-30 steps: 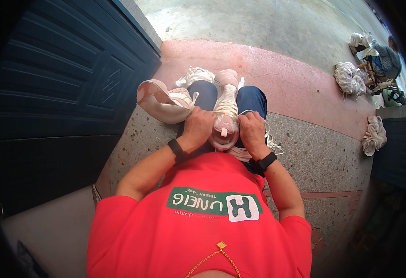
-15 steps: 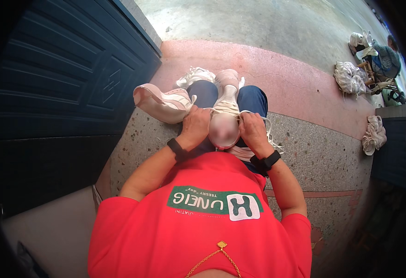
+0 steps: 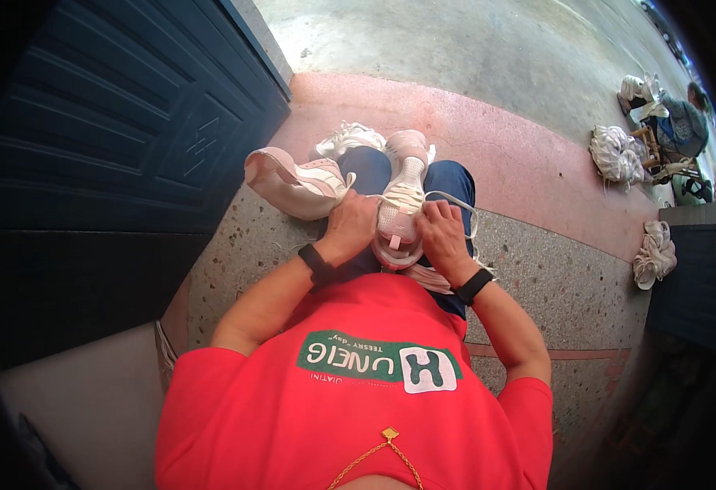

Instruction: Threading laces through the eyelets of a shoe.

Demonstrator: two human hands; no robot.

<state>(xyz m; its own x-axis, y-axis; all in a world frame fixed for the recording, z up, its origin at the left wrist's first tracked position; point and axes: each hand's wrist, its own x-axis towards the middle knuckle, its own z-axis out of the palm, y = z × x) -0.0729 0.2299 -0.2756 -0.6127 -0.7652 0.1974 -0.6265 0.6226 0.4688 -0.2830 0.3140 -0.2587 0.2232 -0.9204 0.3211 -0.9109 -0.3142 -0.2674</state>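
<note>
Head cam: your left hand (image 3: 350, 224) and right hand (image 3: 439, 233), both curled, pinch flat white laces (image 3: 407, 196) on the pink mesh sneaker (image 3: 399, 220) in your lap.

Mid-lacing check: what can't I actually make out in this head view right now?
- Fingertips of the left hand and right hand: curled against the pink and white shoe, so the grip on the white lace is unclear.
- Shoe's sole: faces away.
- Second shoe: partly behind the left hand.
- White bundles at the far right: too small, bent by the fisheye rim.
</note>
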